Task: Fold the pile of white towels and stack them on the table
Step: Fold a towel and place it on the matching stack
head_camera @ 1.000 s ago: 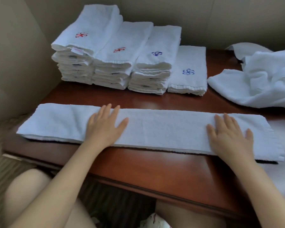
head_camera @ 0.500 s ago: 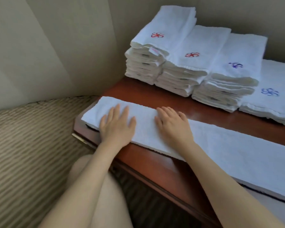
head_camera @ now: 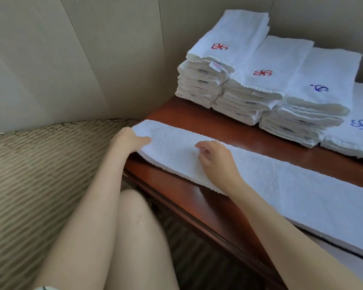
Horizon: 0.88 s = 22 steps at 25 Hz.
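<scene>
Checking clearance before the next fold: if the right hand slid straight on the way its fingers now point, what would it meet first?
The right hand points up-left along the long towel, so it would likely first meet the left hand gripping the towel's end; depth is uncertain.

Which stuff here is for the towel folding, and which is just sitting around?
For the folding:
- long towel spread on the table
- left hand gripping its end
- right hand, fingers curled over the towel
- folded towel stacks

Just around:
- striped carpet
- beige wall
</scene>
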Motion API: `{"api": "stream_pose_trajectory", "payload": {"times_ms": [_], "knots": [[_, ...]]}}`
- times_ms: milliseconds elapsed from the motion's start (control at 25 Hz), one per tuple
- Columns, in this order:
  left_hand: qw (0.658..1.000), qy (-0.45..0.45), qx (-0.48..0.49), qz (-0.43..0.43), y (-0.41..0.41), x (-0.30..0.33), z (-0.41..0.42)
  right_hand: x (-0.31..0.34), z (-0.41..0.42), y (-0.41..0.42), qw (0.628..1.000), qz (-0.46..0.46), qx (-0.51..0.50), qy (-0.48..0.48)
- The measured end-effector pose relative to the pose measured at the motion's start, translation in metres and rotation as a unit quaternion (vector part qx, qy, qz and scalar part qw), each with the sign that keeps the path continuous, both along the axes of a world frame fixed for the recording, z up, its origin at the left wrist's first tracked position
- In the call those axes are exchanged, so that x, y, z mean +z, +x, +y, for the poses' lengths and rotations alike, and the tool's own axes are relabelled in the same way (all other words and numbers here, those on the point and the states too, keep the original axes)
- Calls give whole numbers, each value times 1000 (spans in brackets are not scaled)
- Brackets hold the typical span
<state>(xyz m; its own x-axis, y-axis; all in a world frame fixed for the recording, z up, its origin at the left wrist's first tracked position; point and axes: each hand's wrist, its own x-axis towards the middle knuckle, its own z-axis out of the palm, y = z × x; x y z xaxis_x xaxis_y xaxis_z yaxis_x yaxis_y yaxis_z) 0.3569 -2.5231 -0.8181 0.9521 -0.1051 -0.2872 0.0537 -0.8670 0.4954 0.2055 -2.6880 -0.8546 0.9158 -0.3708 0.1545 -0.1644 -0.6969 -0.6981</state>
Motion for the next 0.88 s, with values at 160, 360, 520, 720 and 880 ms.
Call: {"api": "stream_pose_trajectory", "payload": {"times_ms": [160, 360, 520, 720, 880], "knots": [[974, -222, -14, 29, -24, 41, -29, 44, -11, 4, 943, 12, -33, 332], [905, -337, -259, 3, -120, 130, -129, 135, -84, -45, 817, -8, 72, 573], [836, -397, -378, 20, -171, 160, -183, 169, -152, -144, 823, -104, -29, 557], [808, -269, -519, -75, -218, 100, -244, 140, -212, -283, 858, -106, -196, 463], [808, -42, -582, -85, -230, 30, -274, 81, -228, -337, 844, -77, -317, 426]]}}
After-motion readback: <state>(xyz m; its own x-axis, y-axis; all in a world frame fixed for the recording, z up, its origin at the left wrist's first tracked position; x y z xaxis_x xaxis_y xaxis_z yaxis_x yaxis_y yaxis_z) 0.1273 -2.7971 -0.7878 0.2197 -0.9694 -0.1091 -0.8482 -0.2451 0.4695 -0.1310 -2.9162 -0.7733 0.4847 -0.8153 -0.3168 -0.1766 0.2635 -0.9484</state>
